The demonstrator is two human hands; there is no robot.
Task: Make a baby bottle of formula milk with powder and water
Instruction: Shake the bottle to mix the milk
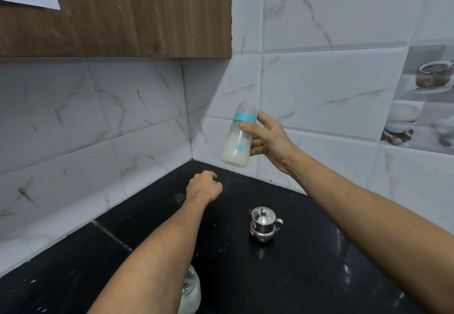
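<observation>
Since the baby bottle [234, 146] already holds cloudy white liquid in its lower part and carries its blue collar [243, 117] and clear cap on top, powder and water appear to be in and the bottle closed. Bottle position: lifted off the black countertop [307, 276], in the air in front of the tiled corner, tilted with its top leaning slightly to the right. Right hand [266, 139] grasps it round the upper body, thumb across the front just below the collar, fingers behind. Left hand [204, 186] is clenched into a fist above the countertop, with nothing visible in it. On the countertop: a small steel pot [264, 224], lid on, handle to the right, well apart from the bottle; likely the water source, contents not visible. At the bottom edge: a clear container [190, 291] with white contents, mostly hidden by the left forearm; probably the powder, lid state not determinable. Judgement: task near its end. Remaining, as far as can be told: shake or swirl to dissolve lumps, then set the bottle down upright. Whether the liquid is fully mixed cannot be read from this view.
</observation>
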